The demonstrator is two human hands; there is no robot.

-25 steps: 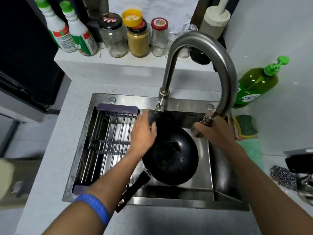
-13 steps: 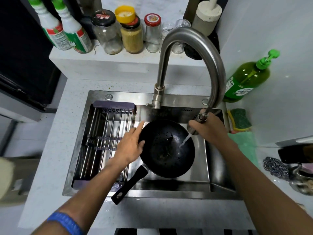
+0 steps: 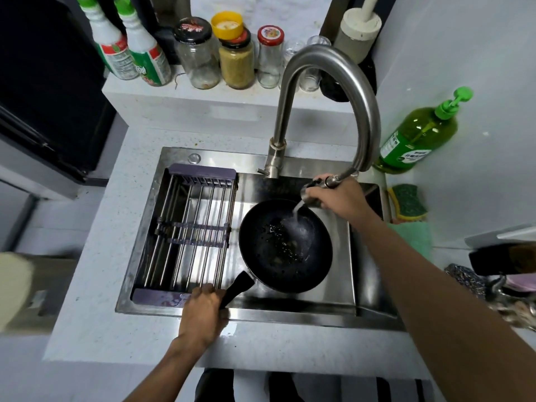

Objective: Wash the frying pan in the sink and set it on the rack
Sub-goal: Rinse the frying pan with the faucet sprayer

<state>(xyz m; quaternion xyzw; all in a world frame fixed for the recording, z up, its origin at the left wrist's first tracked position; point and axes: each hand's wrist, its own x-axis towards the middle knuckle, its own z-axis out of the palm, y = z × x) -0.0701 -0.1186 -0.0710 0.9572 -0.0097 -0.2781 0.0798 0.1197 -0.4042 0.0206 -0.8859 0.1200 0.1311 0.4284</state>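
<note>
Rinsing the frying pan in the sink, our left hand grips its handle, right hand clasping the sprayer; a slanted stream could splash out.

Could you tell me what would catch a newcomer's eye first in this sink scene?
The black frying pan sits in the sink with water from the pull-out faucet head streaming into it, directed by the right hand. The left hand grips the pan's handle at the sink's front edge, beside the empty rack.
</note>
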